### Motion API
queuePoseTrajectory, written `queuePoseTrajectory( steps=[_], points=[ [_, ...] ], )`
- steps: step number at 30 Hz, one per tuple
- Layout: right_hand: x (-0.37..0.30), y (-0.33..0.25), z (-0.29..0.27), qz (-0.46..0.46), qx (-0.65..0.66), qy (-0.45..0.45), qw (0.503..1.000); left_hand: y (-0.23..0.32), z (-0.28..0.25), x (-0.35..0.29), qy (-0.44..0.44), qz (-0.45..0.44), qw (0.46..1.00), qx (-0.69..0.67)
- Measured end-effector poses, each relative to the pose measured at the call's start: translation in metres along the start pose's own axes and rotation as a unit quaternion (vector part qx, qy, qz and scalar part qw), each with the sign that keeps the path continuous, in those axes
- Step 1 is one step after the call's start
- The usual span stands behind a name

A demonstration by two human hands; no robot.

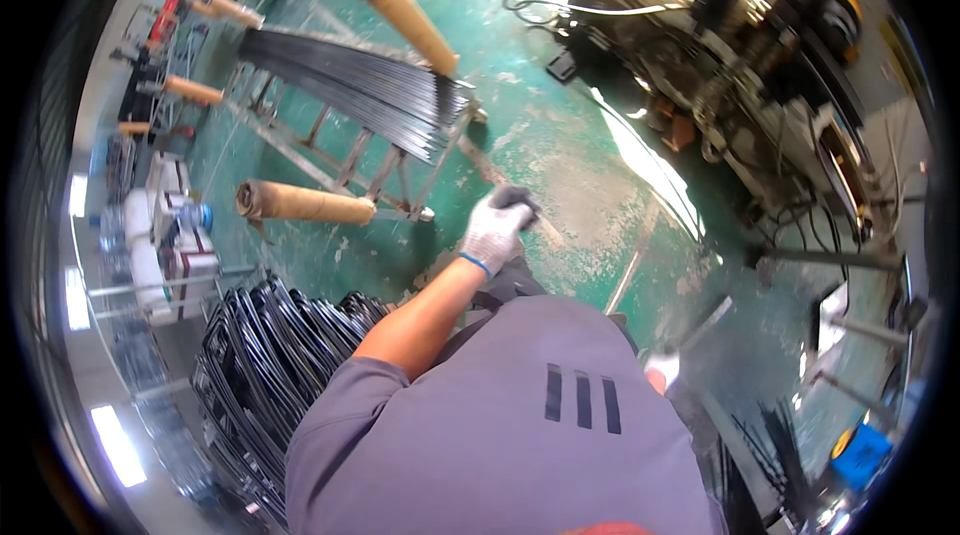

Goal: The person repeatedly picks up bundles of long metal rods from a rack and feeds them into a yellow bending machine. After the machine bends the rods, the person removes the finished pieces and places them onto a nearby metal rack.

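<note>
My left hand (pixel 498 227), in a white knit glove with dark grey fingers and a blue cuff edge, is in front of my body above the green floor. Its fingers are curled in; whether they hold anything is hidden. Nearest to it is a metal rack (pixel 405 180) bearing a row of long black strips (pixel 350 80). My right hand (pixel 662 370) shows only as a small white-gloved part past my torso. Its fingers are hidden and blurred. Close to it is a blurred pale strip (pixel 706 323), and I cannot tell if the hand touches it.
Brown tubes (pixel 305 203) stick out from the rack. A heap of bent black strips (pixel 265 365) stands at my left. Machinery with loose cables (pixel 690 65) fills the far right. Near right are a metal frame (pixel 840 257), thin black strips (pixel 785 450) and a blue box (pixel 862 455).
</note>
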State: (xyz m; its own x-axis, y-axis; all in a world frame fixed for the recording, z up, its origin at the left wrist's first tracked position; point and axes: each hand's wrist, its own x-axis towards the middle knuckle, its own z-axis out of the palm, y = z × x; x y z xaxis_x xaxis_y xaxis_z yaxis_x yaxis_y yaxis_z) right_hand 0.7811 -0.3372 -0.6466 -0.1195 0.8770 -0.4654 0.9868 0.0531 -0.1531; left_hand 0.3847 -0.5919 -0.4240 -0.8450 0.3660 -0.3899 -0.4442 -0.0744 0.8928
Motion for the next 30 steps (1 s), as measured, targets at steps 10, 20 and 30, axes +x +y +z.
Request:
queuePoseTrajectory(
  steps=[10, 20, 30],
  points=[
    [-0.047, -0.449, -0.015, -0.392, -0.02, -0.058, 0.918, 0.21, -0.323, -0.018, 0.469, 0.325, 0.755, 0.324],
    [-0.163, -0.668, 0.15, -0.604, -0.197, -0.058, 0.77, 0.184, -0.395, -0.058, 0.598, 0.119, 0.736, 0.296],
    [-0.181, -0.733, 0.278, -0.505, -0.25, -0.028, 0.825, 0.193, -0.354, -0.052, 0.673, 0.044, 0.674, 0.301]
  ],
)
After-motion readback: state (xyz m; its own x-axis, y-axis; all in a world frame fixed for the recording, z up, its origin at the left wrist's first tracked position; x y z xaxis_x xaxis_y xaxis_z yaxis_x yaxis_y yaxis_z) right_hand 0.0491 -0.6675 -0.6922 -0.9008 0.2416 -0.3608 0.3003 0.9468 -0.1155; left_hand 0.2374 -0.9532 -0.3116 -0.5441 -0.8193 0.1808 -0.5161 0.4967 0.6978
